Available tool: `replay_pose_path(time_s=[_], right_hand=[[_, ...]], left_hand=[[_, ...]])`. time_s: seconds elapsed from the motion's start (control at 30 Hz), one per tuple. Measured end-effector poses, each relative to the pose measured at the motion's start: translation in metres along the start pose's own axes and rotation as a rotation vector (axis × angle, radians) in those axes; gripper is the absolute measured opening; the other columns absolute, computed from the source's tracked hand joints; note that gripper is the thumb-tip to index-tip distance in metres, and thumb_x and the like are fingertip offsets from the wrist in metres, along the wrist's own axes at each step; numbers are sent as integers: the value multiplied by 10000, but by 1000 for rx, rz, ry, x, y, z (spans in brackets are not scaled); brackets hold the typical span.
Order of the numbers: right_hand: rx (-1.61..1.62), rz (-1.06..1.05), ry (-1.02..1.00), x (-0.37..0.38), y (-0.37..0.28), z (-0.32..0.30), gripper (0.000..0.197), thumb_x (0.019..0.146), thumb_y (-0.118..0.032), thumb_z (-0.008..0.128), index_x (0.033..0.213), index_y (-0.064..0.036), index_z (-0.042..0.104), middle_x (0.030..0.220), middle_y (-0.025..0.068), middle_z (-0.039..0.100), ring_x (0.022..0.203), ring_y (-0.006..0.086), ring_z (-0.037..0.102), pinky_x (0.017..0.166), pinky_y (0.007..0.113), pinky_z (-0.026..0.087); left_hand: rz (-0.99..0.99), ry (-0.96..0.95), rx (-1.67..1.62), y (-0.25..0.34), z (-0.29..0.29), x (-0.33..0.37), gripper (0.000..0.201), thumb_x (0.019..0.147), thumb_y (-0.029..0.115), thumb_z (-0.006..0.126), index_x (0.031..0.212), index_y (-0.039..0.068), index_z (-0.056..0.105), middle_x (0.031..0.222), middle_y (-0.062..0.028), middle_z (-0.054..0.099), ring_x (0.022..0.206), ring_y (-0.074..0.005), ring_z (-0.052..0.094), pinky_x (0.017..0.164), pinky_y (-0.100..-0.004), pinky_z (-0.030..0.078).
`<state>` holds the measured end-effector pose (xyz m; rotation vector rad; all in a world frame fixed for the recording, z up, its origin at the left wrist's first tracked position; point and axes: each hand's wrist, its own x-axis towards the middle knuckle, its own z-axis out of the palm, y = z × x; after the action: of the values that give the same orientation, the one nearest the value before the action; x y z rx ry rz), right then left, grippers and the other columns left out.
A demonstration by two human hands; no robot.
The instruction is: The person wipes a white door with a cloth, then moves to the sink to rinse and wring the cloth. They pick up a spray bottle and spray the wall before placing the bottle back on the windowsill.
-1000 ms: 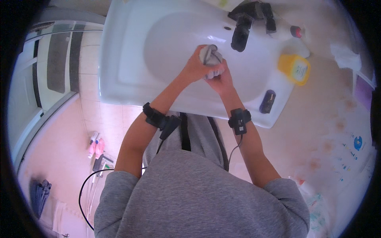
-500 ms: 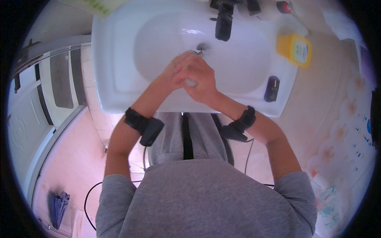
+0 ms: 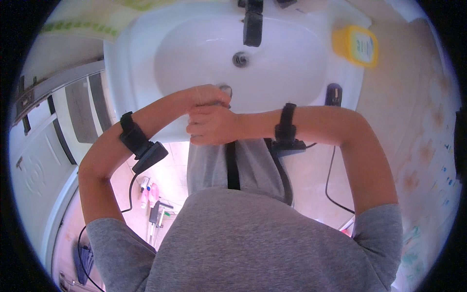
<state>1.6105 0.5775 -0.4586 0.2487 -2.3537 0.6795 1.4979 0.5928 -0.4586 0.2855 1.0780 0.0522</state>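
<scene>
Over the front of a white washbasin [image 3: 292, 90], my two hands are together. My left hand [image 3: 209, 95] is closed, and a small grey, shiny, rounded end of an object [image 3: 225, 90] shows past its fingers; its kind I cannot make out. Just below it, touching it, is my right hand [image 3: 214, 125], with its fingers curled and pointing left. Whatever may be inside the right hand is hidden. Beyond the hands lies the round drain [image 3: 241, 59], under a dark tap [image 3: 252, 29].
A yellow tub [image 3: 357, 46] with a pale label stands on the basin's right side. Nearer me, a small dark device [image 3: 333, 93] sits on the right rim. Black units with cables are strapped to both forearms. Bottles [image 3: 150, 192] stand on the floor at left.
Both hands have come back from near the drain toward my body, uncovering the drain. My right hand has turned from overlapping the left to lying below it, and my elbows have spread outward.
</scene>
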Motion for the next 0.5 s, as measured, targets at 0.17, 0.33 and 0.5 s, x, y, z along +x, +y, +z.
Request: replay_pose_path(time_s=[0.17,0.33,0.5], right_hand=[[-56,54,-136,-6,-4,6,107,556,-195,550,598,-116,491,734,22,496,786,199,518,729,320,438],[137,436,151,-5,-8,-17,106,588,-105,621,652,-119,537,832,24,539,870,214,522,780,348,420],[101,768,274,7,-23,-29,149,602,-41,645,689,-128,562,890,35,539,997,240,483,863,381,379]], left_hand=[[-68,70,175,-3,-4,10,218,729,154,562,885,2,574,741,-62,544,673,-138,519,589,-279,428],[280,-156,-555,-13,2,6,383,815,116,509,1177,51,403,1021,-96,517,924,-194,532,769,-314,457],[461,-199,-796,-24,0,5,315,897,184,455,1190,77,416,1145,-101,497,1075,-252,489,908,-386,416]])
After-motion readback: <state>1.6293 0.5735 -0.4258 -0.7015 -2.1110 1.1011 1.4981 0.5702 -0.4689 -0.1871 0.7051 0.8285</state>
